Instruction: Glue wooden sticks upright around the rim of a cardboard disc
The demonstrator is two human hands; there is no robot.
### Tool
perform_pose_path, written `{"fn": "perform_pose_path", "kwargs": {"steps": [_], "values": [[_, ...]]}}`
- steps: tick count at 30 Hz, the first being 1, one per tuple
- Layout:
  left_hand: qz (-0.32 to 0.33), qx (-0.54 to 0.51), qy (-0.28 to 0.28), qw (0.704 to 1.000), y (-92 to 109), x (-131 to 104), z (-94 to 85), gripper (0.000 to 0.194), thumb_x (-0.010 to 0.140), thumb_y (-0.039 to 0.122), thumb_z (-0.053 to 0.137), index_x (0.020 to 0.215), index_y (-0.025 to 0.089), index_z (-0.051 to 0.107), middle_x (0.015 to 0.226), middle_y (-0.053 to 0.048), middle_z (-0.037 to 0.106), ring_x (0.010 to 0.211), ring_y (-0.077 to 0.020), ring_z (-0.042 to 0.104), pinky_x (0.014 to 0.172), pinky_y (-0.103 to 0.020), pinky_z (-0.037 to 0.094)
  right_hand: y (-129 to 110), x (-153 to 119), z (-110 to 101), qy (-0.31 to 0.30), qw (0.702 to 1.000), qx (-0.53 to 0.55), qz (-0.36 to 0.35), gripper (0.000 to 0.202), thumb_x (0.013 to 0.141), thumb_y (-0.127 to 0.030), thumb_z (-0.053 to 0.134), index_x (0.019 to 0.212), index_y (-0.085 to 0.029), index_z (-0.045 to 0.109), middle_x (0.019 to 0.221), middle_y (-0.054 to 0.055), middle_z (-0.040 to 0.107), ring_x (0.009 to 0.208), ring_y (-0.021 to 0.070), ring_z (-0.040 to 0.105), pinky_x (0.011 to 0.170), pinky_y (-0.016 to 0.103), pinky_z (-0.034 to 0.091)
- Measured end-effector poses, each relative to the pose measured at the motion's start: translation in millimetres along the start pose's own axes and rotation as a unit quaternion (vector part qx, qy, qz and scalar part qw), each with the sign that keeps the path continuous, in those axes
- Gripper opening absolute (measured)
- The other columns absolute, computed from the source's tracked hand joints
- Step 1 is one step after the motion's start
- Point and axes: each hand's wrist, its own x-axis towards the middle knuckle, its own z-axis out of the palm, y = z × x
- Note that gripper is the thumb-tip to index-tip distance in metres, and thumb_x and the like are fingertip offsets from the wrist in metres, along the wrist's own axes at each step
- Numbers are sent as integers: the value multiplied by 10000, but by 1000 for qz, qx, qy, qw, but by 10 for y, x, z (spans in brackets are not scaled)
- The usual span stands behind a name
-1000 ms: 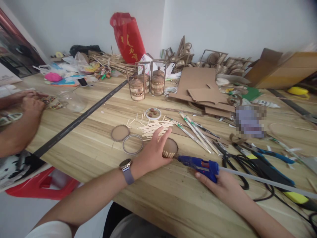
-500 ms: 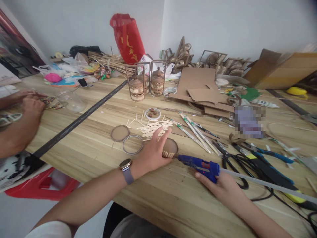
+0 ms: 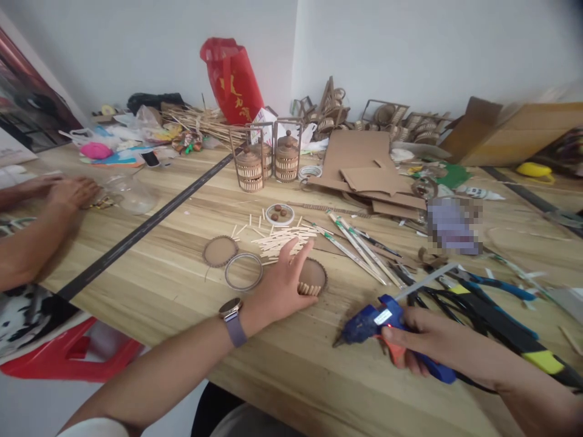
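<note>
My left hand (image 3: 282, 282) rests beside a round cardboard disc (image 3: 314, 272) with a row of short sticks upright along its near edge; the thumb lies at those sticks and the other fingers are spread. My right hand (image 3: 423, 340) is wrapped round a blue glue gun (image 3: 364, 323), its nozzle pointing down-left near the tabletop, apart from the disc. Beyond my left hand lies a pile of short sticks (image 3: 280, 240). Left of that hand are a pale ring (image 3: 243, 271) and a second cardboard disc (image 3: 219, 250).
Small lidded baskets in frames (image 3: 249, 167) stand behind a dish of brown balls (image 3: 279, 213). Cardboard sheets (image 3: 357, 158), long wrapped sticks (image 3: 359, 246), pliers (image 3: 498, 285) and black cables are on the right. Another person's hands (image 3: 73, 191) are at the left by a clear jar (image 3: 136, 194).
My right hand has drawn the glue gun away from the disc, down and to the right, and turned it. My left hand stays by the disc. The view has shifted slightly.
</note>
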Motion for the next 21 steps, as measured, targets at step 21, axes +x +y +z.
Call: {"fn": "perform_pose_path", "kwargs": {"steps": [21], "values": [[14,12,2,1000,-15,18,14,1130,632,214,802,1487,280,66,1528,-169,149,1390,-334,303,1117,-535,332,-1143,1369,-139,125,755,-558,-320,218,917,-159,496,841,-142,700,910,115,710,891,195,632,797,273,442]]}}
